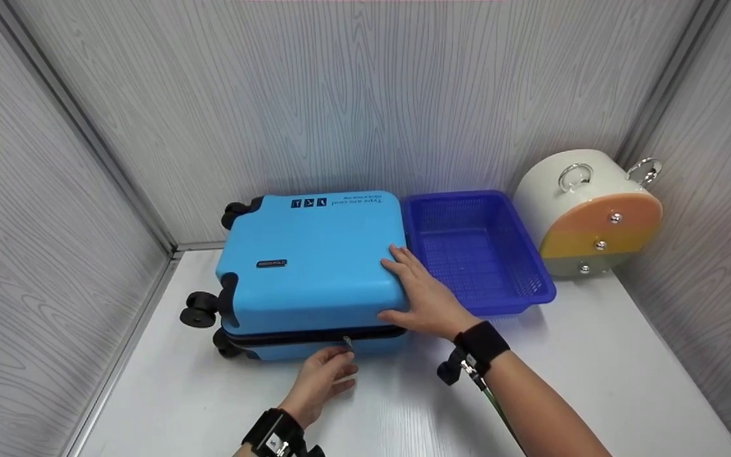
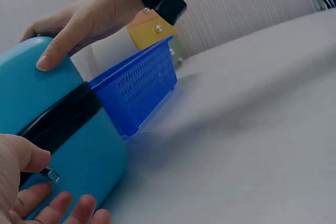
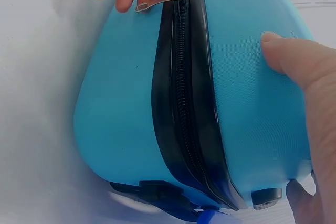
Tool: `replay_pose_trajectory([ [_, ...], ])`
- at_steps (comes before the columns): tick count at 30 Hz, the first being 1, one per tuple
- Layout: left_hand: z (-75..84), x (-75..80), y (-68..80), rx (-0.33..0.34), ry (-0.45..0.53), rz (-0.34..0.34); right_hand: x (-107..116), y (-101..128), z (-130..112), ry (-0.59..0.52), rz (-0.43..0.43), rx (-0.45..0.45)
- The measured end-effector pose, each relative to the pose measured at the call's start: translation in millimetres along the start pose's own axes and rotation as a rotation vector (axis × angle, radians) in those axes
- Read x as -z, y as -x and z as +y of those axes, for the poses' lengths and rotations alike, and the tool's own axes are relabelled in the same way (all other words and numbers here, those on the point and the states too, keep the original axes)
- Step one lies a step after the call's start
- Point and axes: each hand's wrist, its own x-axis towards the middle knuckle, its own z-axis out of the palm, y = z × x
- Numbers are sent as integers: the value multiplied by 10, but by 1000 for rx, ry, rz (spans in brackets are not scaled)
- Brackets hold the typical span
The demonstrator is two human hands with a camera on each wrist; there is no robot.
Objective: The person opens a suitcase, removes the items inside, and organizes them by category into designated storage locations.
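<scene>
A light blue hard-shell suitcase (image 1: 315,254) lies flat on the table, its black zipper band (image 3: 184,87) running around the side. My left hand (image 1: 322,381) is at the front side, pinching the metal zipper pull (image 2: 51,174) between thumb and index finger, the other fingers loosely bent. My right hand (image 1: 426,295) rests on the near right corner of the suitcase, fingers spread over the top and thumb (image 3: 289,59) against the upper shell. The zipper teeth beside the pull look closed in the right wrist view.
Right of the suitcase stands a blue plastic basket (image 1: 527,279) with perforated walls. Beyond it, a white round container (image 1: 556,184) has an orange, yellow and green front with silver knobs. Black suitcase wheels (image 1: 199,310) stick out at left. Grey wood-grain panels (image 1: 340,95) enclose the table.
</scene>
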Motion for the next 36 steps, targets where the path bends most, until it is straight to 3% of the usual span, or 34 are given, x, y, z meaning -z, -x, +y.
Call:
replay_pose_trajectory([
  [4,-19,-83,-38,6,30,28,-11,-13,-7,1,13,7],
  [8,-25,-97,-52,-17,-34,61,-14,-32,-18,29,31,33],
  [16,-78,56,-75,-184,-191,82,-13,-75,-95,225,51,113],
  [22,-67,128,-84,-241,-193,154,-42,-113,-140,292,63,219],
  [29,-59,183,-55,-261,-222,199,-75,-104,-145,281,53,212],
  [36,-65,352,-7,-247,-259,247,-85,-91,-150,263,62,220],
])
